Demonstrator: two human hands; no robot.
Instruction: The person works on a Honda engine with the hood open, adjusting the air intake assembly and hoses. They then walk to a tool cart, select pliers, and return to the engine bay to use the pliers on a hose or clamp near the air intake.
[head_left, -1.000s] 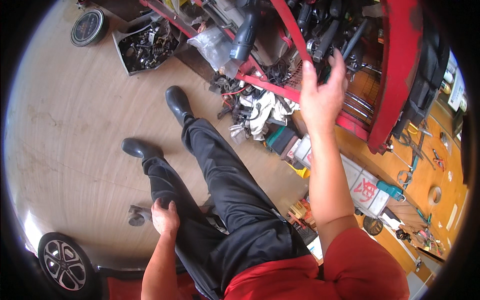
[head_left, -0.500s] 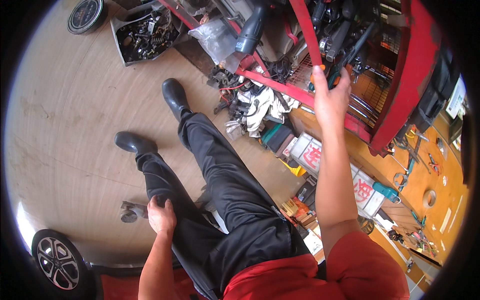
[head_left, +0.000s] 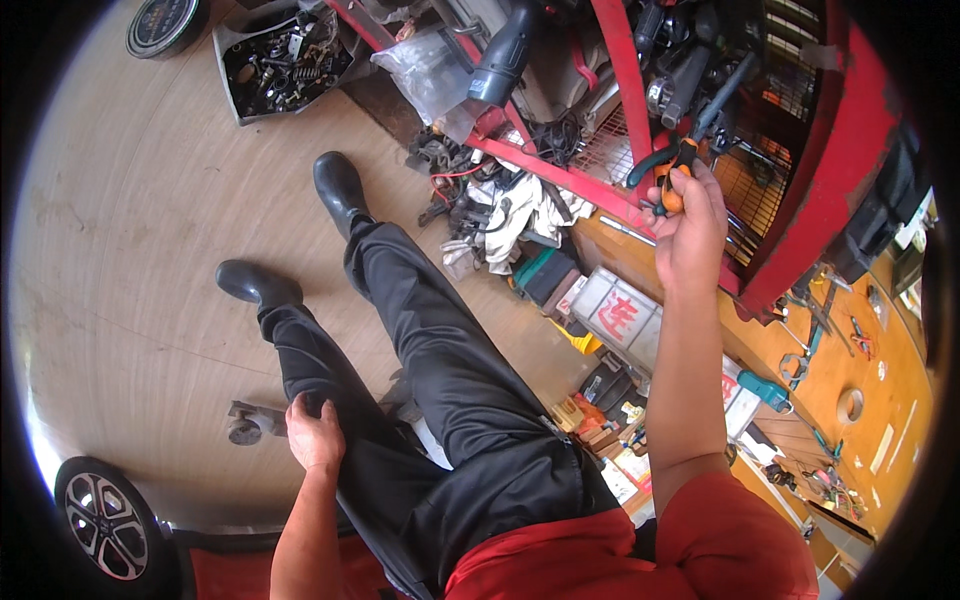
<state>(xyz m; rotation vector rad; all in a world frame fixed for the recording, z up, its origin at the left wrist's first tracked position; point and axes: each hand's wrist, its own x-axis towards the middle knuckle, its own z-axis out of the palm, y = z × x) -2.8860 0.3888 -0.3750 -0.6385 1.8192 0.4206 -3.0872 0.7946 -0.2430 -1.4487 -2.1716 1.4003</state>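
At the red metal tool rack (head_left: pixel 810 190) on the right, my right hand (head_left: pixel 690 225) is closed on orange-and-black-handled pliers (head_left: pixel 681 178). Their head points up among other tools, so its jaws are hard to make out. Beside those fingers is a dark teal curved handle (head_left: pixel 650 166). My left hand (head_left: pixel 316 432) hangs low next to my left leg, its fingers wrapped round a dark metal part (head_left: pixel 246 425) with a round end. The exact kind of that part is unclear, and the palm hides some of it.
A bin of loose metal parts (head_left: pixel 285 68) and a round tin (head_left: pixel 163 25) stand at the far left. Gloves and cables (head_left: pixel 515 215) lie by the rack. The wooden bench (head_left: pixel 850 350) carries tools and a tape roll (head_left: pixel 850 404). A car wheel (head_left: pixel 105 520) is at lower left.
My right hand has turned and shifted slightly right and down, and the orange-and-black pliers now show plainly in its fingers. My left hand keeps its hold on the metal part.
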